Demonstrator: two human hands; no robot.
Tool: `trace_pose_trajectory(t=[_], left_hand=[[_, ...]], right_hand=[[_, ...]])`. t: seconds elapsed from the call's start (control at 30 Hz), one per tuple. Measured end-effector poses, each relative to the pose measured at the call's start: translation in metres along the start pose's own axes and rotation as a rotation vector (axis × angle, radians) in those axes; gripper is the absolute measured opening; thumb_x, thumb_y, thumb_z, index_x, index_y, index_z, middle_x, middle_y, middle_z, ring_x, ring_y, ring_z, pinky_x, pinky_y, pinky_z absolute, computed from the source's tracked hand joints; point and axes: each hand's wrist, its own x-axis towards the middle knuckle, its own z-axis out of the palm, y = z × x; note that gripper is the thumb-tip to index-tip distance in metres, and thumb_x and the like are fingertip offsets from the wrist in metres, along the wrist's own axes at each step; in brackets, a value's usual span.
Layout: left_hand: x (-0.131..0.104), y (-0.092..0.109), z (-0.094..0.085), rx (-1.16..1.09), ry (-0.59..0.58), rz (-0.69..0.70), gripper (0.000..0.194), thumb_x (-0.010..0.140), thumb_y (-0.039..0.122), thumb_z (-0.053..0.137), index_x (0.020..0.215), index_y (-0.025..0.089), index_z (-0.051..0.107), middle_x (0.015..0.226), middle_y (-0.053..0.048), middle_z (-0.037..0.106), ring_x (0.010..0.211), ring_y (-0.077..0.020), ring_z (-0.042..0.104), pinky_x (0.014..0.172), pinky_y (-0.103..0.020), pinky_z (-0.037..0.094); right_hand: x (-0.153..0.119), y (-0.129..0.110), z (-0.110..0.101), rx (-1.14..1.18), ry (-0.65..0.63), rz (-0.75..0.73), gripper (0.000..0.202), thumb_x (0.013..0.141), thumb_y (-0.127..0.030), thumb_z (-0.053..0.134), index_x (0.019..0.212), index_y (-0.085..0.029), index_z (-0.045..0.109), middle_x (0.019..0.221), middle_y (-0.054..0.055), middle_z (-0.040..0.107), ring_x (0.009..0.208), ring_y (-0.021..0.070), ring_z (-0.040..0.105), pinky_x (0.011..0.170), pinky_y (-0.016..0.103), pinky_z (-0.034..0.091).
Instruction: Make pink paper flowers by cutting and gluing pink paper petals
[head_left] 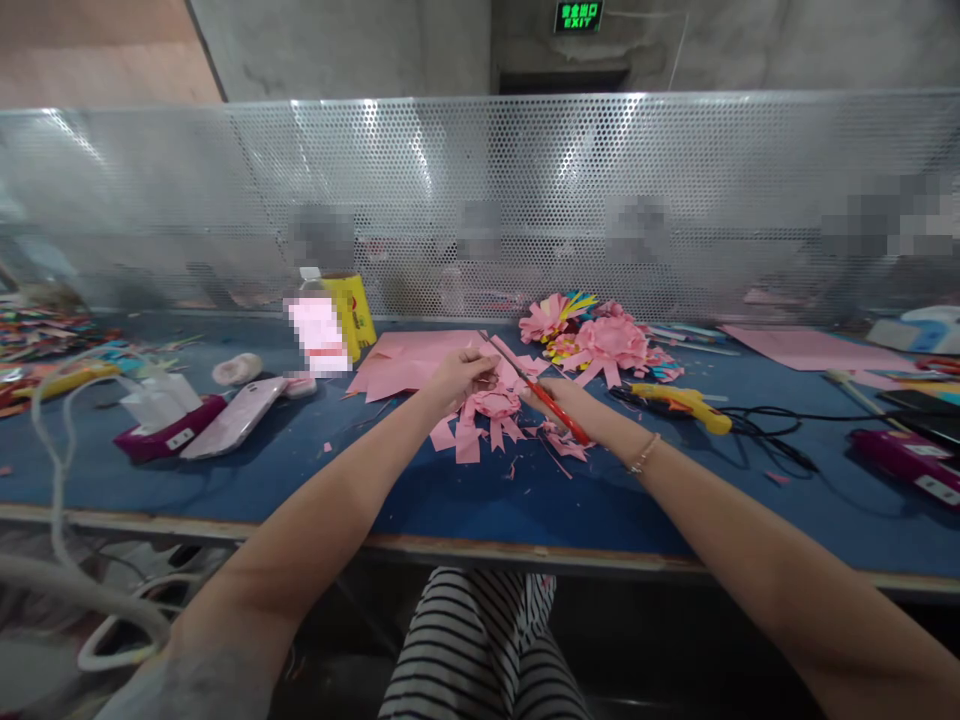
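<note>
Both hands are held close together. By the right hand (pixel 574 400), with its fingers curled closed, a pair of red-handled scissors (pixel 559 408) is gripped, its blades angled away toward the left. The fingertips of the left hand (pixel 461 378) are drawn together near the blades; what, if anything, is pinched between them cannot be told. Cut pink paper strips (pixel 469 440) are spread just under the hands. To the left, a phone (pixel 234 425) is laid beside a purple power strip (pixel 169 430); to the right, a yellow glue gun (pixel 694 405) is set near the right wrist, its black cable (pixel 780 440) tangled. Pink sheets (pixel 409 355) are layered behind the left hand, and the space past the right is taken up by paper flowers (pixel 611 345). Farther left, a blurred bottle (pixel 319 325) is stood beside a yellow packet (pixel 361 310). Everything is borne by a scrap-littered blue tabletop (pixel 442 510), backed by a perforated metal screen (pixel 450 160). Above it, a grey wall (pixel 345 45) and a green exit sign (pixel 577 16) are seen.
</note>
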Motion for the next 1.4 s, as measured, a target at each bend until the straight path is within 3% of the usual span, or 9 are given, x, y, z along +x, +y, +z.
trace_pose_trajectory(t=[0.37, 0.57, 0.7, 0.87, 1.07, 1.2, 1.4], left_hand=[[0.0, -0.004, 0.003, 0.058, -0.027, -0.037, 0.022, 0.06, 0.023, 0.067, 0.057, 0.011, 0.049, 0.047, 0.0, 0.054, 0.045, -0.0068, 0.052, 0.049, -0.021, 0.043], [0.0, -0.002, 0.004, 0.062, 0.027, 0.02, 0.028, 0.06, 0.025, 0.067, 0.051, 0.012, 0.043, 0.043, 0.005, 0.045, 0.04, -0.0045, 0.047, 0.044, -0.018, 0.04], [0.0, -0.001, 0.003, 0.09, 0.077, -0.015, 0.027, 0.06, 0.025, 0.066, 0.052, 0.013, 0.043, 0.044, 0.004, 0.046, 0.042, -0.0041, 0.047, 0.046, -0.018, 0.042], [0.003, -0.005, -0.001, 0.108, 0.068, -0.025, 0.026, 0.062, 0.025, 0.065, 0.053, 0.012, 0.044, 0.047, 0.003, 0.049, 0.044, -0.005, 0.049, 0.049, -0.019, 0.043], [0.005, -0.006, -0.003, 0.117, 0.105, -0.027, 0.019, 0.064, 0.017, 0.062, 0.056, 0.012, 0.045, 0.048, 0.003, 0.05, 0.045, -0.0058, 0.051, 0.052, -0.021, 0.044], [0.006, -0.005, -0.003, 0.095, 0.137, 0.021, 0.017, 0.063, 0.014, 0.062, 0.057, 0.012, 0.047, 0.05, 0.002, 0.051, 0.047, -0.0054, 0.051, 0.053, -0.021, 0.044], [0.006, -0.006, -0.002, 0.063, 0.073, 0.091, 0.022, 0.059, 0.019, 0.067, 0.057, 0.012, 0.046, 0.05, 0.004, 0.05, 0.049, -0.0052, 0.052, 0.057, -0.022, 0.046]], right_hand=[[0.005, 0.013, 0.007, 0.064, 0.022, -0.082, 0.038, 0.077, -0.049, 0.034, 0.065, -0.016, 0.048, 0.06, 0.001, 0.051, 0.053, 0.0099, 0.044, 0.052, 0.022, 0.033], [0.01, 0.019, 0.002, -0.032, 0.078, 0.053, 0.038, 0.075, -0.051, 0.041, 0.069, -0.016, 0.054, 0.064, 0.005, 0.058, 0.058, 0.0133, 0.051, 0.053, 0.023, 0.035], [0.011, 0.025, -0.004, -0.115, 0.101, 0.166, 0.039, 0.076, -0.05, 0.041, 0.069, -0.015, 0.056, 0.066, 0.009, 0.06, 0.06, 0.0163, 0.053, 0.055, 0.025, 0.035], [0.009, 0.034, -0.007, -0.248, 0.109, 0.152, 0.039, 0.076, -0.05, 0.04, 0.065, -0.015, 0.055, 0.058, 0.009, 0.055, 0.057, 0.019, 0.053, 0.052, 0.027, 0.032], [0.007, 0.023, -0.01, -0.128, 0.194, 0.21, 0.033, 0.075, -0.048, 0.045, 0.066, -0.017, 0.051, 0.062, 0.008, 0.055, 0.061, 0.0182, 0.053, 0.055, 0.026, 0.034], [0.004, 0.009, -0.011, -0.038, 0.177, 0.162, 0.029, 0.074, -0.045, 0.045, 0.068, -0.017, 0.048, 0.061, 0.005, 0.053, 0.057, 0.0143, 0.049, 0.053, 0.024, 0.033], [0.004, 0.006, -0.006, 0.103, 0.173, 0.145, 0.03, 0.07, -0.047, 0.048, 0.066, -0.019, 0.037, 0.058, -0.003, 0.044, 0.051, 0.0095, 0.04, 0.049, 0.022, 0.031]])
